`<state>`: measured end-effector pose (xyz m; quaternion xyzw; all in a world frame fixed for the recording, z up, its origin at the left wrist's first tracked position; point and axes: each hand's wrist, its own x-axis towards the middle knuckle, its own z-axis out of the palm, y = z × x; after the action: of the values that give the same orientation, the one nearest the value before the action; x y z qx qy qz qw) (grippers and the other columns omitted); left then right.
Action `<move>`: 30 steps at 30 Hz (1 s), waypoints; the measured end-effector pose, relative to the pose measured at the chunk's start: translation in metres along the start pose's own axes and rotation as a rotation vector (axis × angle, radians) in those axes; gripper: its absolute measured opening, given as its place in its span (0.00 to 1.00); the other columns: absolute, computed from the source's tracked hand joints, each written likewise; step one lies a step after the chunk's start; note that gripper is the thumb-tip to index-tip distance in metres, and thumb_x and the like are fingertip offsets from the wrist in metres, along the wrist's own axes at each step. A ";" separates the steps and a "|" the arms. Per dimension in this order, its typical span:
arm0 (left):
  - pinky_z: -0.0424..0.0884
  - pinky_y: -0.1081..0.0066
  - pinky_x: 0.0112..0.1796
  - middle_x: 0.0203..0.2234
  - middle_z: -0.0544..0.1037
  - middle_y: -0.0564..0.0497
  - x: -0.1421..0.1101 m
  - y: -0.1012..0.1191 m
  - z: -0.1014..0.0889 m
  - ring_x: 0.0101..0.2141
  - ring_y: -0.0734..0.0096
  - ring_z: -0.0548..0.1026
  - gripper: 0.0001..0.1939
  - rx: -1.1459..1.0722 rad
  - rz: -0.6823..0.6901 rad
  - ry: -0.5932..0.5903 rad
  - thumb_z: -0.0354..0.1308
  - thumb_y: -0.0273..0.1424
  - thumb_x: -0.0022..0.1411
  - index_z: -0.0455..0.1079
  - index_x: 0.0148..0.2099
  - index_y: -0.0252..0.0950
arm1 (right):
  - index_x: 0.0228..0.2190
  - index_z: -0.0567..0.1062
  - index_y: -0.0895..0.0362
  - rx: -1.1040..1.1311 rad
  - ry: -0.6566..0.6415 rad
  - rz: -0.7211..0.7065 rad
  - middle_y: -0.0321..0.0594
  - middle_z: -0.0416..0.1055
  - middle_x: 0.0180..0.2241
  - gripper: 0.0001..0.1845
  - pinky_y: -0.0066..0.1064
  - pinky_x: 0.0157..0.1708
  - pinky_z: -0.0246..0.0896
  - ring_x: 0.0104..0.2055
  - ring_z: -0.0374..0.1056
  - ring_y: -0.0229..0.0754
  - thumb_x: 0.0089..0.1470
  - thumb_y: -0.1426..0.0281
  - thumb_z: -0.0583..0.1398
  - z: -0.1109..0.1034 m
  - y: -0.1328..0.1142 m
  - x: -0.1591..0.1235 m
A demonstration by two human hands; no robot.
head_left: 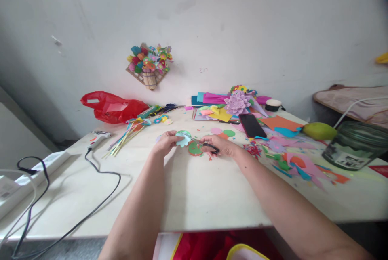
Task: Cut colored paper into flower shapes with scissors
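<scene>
Near the middle of the table, my left hand pinches a light-blue flower-shaped cutout by its left side. A green piece shows along the cutout's upper edge. My right hand is closed on a pair of scissors with black handles. The blades point left toward the cutout; whether they touch it I cannot make out. Just beneath lie a green round piece on an orange one, and small scraps. Beyond my hands are a loose green disc and a pink disc.
A black phone, coloured scraps and a glass jar occupy the right side. At left are a glue gun with its cable, a power strip, thin sticks and a red bag. Coloured sheets lie at the back.
</scene>
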<state>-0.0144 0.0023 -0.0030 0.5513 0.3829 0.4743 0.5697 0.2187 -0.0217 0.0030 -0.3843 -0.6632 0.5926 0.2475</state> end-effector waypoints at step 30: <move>0.62 0.73 0.25 0.17 0.74 0.50 -0.001 0.001 0.007 0.20 0.75 0.69 0.09 -0.084 -0.010 0.038 0.68 0.28 0.36 0.73 0.23 0.30 | 0.39 0.69 0.61 -0.093 0.029 -0.079 0.26 0.63 0.14 0.16 0.19 0.11 0.51 0.12 0.60 0.30 0.48 0.67 0.62 0.001 0.002 -0.001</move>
<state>-0.0084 -0.0001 -0.0010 0.5159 0.3762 0.4973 0.5873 0.2185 -0.0232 0.0007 -0.3777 -0.7011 0.5452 0.2620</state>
